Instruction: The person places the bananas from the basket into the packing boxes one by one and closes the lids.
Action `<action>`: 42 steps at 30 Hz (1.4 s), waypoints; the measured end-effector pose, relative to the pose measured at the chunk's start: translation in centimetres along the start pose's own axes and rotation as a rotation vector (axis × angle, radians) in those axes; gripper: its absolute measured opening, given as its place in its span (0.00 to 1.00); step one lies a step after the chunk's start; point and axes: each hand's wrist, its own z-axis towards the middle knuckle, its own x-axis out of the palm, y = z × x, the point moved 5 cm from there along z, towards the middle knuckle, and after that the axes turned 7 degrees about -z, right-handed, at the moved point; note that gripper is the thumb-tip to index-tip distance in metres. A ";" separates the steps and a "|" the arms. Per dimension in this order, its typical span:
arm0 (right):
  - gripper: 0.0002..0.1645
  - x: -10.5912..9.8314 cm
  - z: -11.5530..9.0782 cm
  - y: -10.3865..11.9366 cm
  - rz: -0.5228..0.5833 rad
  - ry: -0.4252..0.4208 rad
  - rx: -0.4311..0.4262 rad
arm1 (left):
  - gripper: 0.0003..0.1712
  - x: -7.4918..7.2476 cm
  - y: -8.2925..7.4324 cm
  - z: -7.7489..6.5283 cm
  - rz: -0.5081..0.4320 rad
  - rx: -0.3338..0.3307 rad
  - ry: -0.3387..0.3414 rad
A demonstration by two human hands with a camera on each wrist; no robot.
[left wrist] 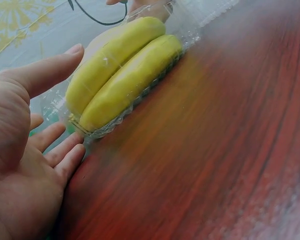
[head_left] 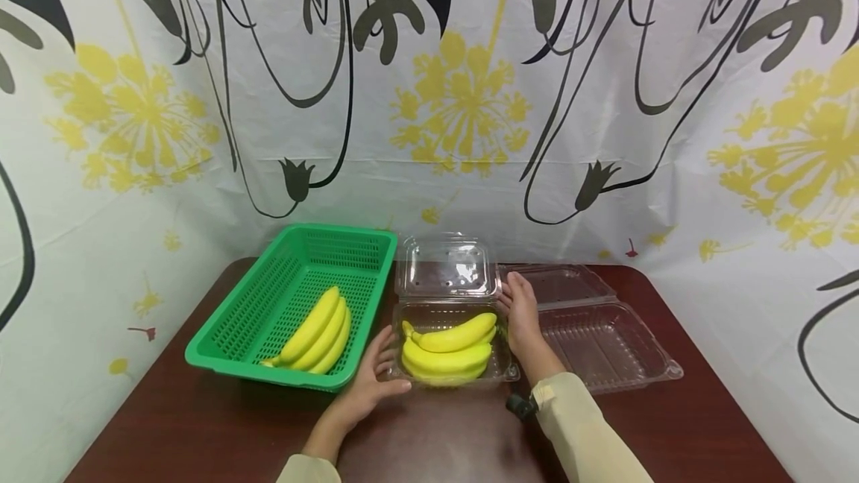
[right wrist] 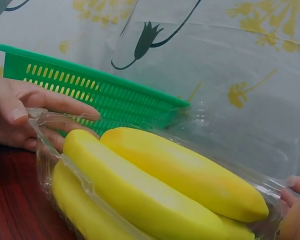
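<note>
Bananas [head_left: 452, 335] lie piled in a clear plastic clamshell container [head_left: 499, 375], whose lid [head_left: 448, 267] is flipped back toward the wall. My left hand [head_left: 369, 375] is at the container's left side, fingers extended and thumb apart near the front corner. In the left wrist view those fingers [left wrist: 65, 150] reach the end of the container beside the bananas [left wrist: 125, 75]. On the opposite side, my right hand [head_left: 523, 315] has its fingertips at the container's right edge, by the hinge. The right wrist view shows bananas [right wrist: 155, 185] filling the container between both hands.
A green perforated basket [head_left: 342, 244] at the left holds another bunch of bananas [head_left: 315, 334]. To the right, a second clear clamshell [head_left: 604, 349] sits with its lid folded back. A small black object [head_left: 520, 406] is beside the right wrist. Patterned cloth hangs behind the dark red table [head_left: 221, 431].
</note>
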 end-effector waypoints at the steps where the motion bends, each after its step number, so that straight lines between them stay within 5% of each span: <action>1: 0.37 0.0 -0.1 0.0 0.004 -0.010 -0.009 | 0.57 0.0 0.0 0.0 0.001 0.004 0.000; 9: 0.36 -0.3 -1.0 0.6 0.029 -0.092 -0.136 | 0.56 -0.1 0.3 0.1 -0.002 -0.007 -0.044; 18: 0.24 -0.5 -0.7 0.3 0.038 -0.169 -0.099 | 0.56 -0.1 0.6 0.1 -0.003 -0.038 -0.068; 29: 0.17 -0.6 -0.8 1.0 0.205 -0.184 -0.183 | 0.55 -0.1 0.5 0.0 -0.007 -0.074 -0.091; 42: 0.21 -1.1 -1.6 1.2 0.198 -0.147 -0.186 | 0.55 -0.2 0.4 -0.1 -0.001 -0.056 -0.095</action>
